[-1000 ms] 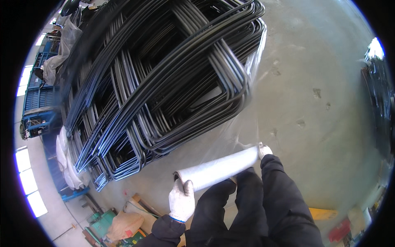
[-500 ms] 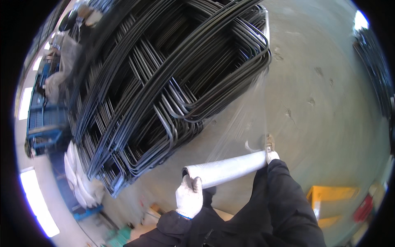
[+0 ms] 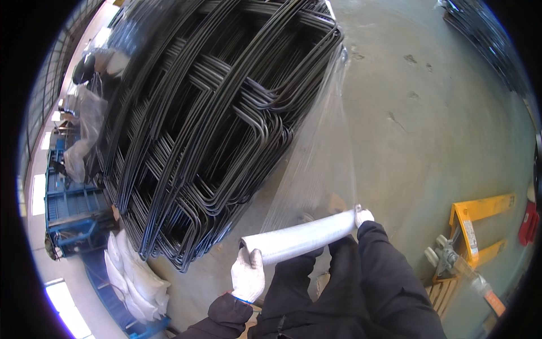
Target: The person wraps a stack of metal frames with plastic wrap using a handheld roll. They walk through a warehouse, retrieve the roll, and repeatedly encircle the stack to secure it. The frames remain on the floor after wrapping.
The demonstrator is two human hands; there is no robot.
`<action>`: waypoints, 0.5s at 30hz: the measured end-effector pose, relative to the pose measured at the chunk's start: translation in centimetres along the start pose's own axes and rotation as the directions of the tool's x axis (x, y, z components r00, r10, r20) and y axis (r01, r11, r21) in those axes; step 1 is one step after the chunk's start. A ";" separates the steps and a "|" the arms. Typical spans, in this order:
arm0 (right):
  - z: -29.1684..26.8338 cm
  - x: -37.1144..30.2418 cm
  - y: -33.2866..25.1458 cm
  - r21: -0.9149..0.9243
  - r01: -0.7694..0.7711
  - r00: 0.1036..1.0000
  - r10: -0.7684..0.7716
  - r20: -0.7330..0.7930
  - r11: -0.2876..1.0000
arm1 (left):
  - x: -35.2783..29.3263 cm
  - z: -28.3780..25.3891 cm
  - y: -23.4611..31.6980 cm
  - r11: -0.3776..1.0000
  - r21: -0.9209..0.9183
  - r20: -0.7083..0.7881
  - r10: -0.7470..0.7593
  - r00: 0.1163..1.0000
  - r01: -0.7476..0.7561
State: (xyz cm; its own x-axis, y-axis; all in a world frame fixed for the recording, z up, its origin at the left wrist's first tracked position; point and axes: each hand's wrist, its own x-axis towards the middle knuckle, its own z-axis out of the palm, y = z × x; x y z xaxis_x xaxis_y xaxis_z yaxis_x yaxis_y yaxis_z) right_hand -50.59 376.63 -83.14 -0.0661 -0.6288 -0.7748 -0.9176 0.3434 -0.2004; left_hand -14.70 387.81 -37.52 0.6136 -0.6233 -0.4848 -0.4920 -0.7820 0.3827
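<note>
Between my two white-gloved hands a thick roll of clear stretch film (image 3: 302,236) is held level in front of my legs. My left hand (image 3: 248,277) grips its left end, with the thumb up by the core opening. At the other end, my right hand (image 3: 364,216) is closed on the roll, its fingers partly hidden. A sheer sheet of film (image 3: 316,147) runs taut from the roll up to the far right corner of a tall stack of bent black metal tube frames (image 3: 226,113).
At right stands a yellow pallet jack (image 3: 468,231) beside a wooden pallet (image 3: 443,294). White sacks (image 3: 132,277) lie on a blue platform at left, near a blue metal rack (image 3: 73,209). Another bundle of dark tubes (image 3: 480,39) rests at far right. Grey concrete floor (image 3: 418,152) lies between.
My view has shifted, bringing more of the pallet jack into sight. The film stretches longer between roll and stack. Both hands keep their hold on the roll.
</note>
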 end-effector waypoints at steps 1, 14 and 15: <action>-0.5 -2.5 -1.4 0.080 0.014 1.000 -0.016 0.017 0.997 | -0.5 -0.1 -1.6 0.999 0.005 -0.072 0.048 0.996 -0.048; 9.9 -16.1 1.7 0.199 -0.157 0.986 0.164 -0.019 0.967 | -4.7 -6.0 -14.9 0.993 0.047 0.089 0.106 0.990 -0.110; 11.9 -16.8 4.1 0.212 -0.184 0.978 0.200 -0.058 0.960 | -4.4 -6.6 -16.1 0.989 0.003 0.139 0.143 0.980 -0.145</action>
State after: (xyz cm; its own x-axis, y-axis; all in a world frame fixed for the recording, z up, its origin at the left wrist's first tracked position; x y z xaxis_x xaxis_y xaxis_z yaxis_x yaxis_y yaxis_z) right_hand -48.53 396.90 -78.10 -0.2713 -0.5866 -0.7631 -0.7854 0.5932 -0.1768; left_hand -5.42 403.09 -36.32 0.4452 -0.7221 -0.5294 -0.5772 -0.6835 0.4469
